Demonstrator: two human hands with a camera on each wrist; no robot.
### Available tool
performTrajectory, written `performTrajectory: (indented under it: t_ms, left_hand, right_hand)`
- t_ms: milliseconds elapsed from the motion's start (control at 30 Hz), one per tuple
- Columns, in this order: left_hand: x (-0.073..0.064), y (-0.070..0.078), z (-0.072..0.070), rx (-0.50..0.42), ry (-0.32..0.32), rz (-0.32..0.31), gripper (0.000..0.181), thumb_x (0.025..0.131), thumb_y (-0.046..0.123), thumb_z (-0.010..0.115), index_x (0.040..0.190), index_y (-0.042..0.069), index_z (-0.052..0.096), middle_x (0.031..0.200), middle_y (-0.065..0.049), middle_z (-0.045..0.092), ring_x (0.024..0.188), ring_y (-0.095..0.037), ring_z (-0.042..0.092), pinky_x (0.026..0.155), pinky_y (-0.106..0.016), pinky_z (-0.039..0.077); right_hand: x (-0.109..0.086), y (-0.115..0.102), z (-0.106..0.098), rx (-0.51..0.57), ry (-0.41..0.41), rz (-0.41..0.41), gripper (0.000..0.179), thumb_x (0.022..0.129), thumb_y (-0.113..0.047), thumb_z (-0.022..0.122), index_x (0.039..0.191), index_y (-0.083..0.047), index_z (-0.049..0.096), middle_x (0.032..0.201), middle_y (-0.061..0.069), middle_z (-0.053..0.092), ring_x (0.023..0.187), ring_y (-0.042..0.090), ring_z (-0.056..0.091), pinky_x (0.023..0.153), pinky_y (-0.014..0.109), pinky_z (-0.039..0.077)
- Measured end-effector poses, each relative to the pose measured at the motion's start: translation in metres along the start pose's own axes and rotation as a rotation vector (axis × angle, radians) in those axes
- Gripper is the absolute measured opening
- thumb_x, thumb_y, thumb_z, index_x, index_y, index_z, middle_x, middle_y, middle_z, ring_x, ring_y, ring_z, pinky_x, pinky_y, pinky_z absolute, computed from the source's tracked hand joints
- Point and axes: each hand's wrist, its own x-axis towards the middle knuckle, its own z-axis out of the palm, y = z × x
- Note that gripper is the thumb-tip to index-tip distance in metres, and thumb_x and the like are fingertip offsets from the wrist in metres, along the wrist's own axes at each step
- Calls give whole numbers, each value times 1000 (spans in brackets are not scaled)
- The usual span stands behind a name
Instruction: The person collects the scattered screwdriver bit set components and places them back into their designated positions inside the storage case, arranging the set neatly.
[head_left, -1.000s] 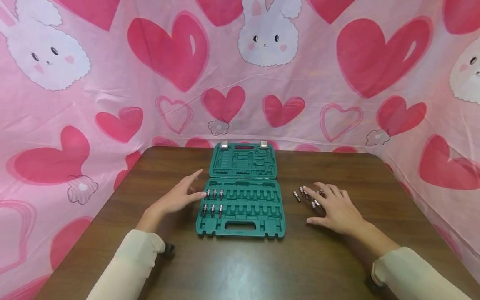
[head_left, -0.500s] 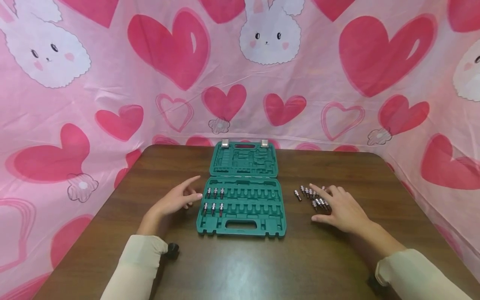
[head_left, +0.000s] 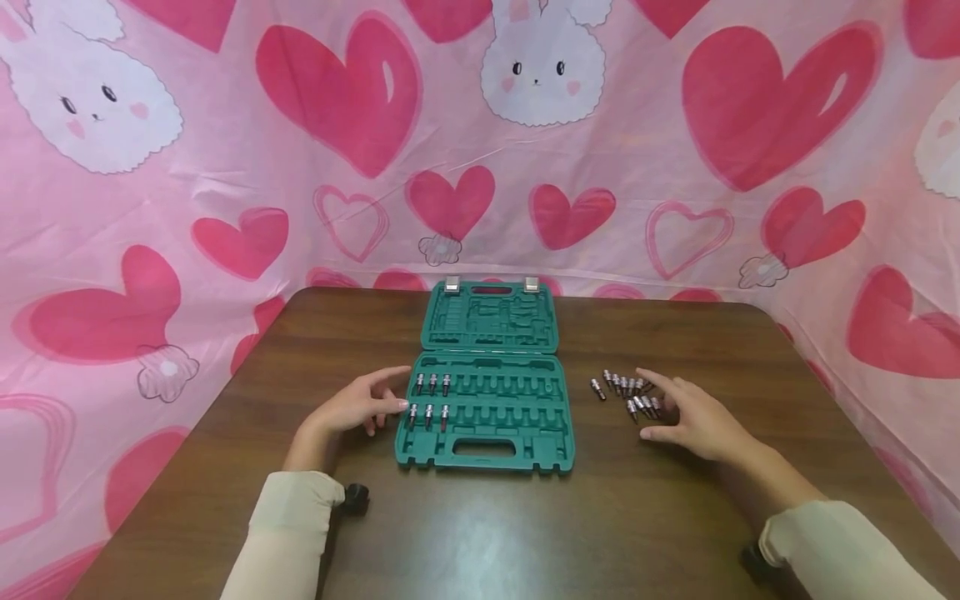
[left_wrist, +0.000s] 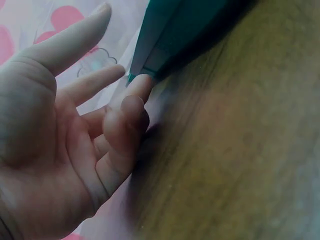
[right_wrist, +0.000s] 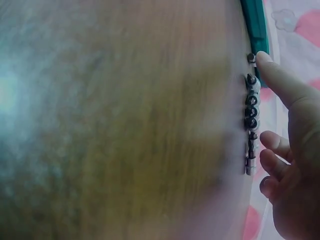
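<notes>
An opened green plastic tool case (head_left: 532,446) lies on the table. Two rows of three bit sockets, chrome at one end and darker at the other, fill its left slots; the back row (head_left: 432,384) and front row (head_left: 428,416) stand parallel. At the case's left edge is my left hand (head_left: 352,408), fingers loosely bent and holding nothing; its palm shows in the left wrist view. To the right, several loose bit sockets (head_left: 643,407) lie in two groups, one socket (head_left: 597,389) apart. My right hand (head_left: 701,419) hovers just beside them, thumb and fingers spread around nothing.
The case lid (head_left: 491,321), with two metal latches, leans back behind the base. Brown wooden tabletop (head_left: 480,533) runs under everything. A pink cloth (head_left: 300,225) with hearts and rabbits hangs around the table's back and sides. Dark bands (head_left: 356,499) sit at both wrists.
My right hand has drawn back rightward, uncovering more loose bit sockets. My left hand's fingers have bent more and lowered beside the case. The head view has shifted slightly.
</notes>
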Motion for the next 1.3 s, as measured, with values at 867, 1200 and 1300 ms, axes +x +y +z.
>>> performTrajectory:
  t_ms: [867, 1200, 1300]
  left_hand:
    - [8, -7, 1, -70, -52, 1, 72, 89, 18, 73, 151, 16, 37, 90, -13, 67, 58, -27, 61, 53, -39, 55]
    - [9, -9, -4, -141, -66, -45, 73, 89, 16, 72, 152, 17, 36, 93, -14, 68, 62, -25, 62, 56, -35, 54]
    - [11, -11, -5, -163, -79, -61, 73, 89, 15, 72, 152, 18, 35, 94, -14, 68, 64, -25, 63, 57, -34, 54]
  right_hand:
    - [-10, 10, 3, 202, 3, -28, 70, 70, -19, 88, 128, -8, 51, 75, -3, 48, 59, 3, 40, 52, 25, 35]
    - [-7, 14, 3, 256, -18, 21, 58, 74, -12, 85, 125, -7, 57, 72, -4, 49, 61, 4, 44, 53, 25, 38]
    - [-7, 15, 1, 265, -40, 43, 57, 75, -12, 84, 125, -7, 57, 71, -4, 49, 61, 5, 45, 53, 25, 38]
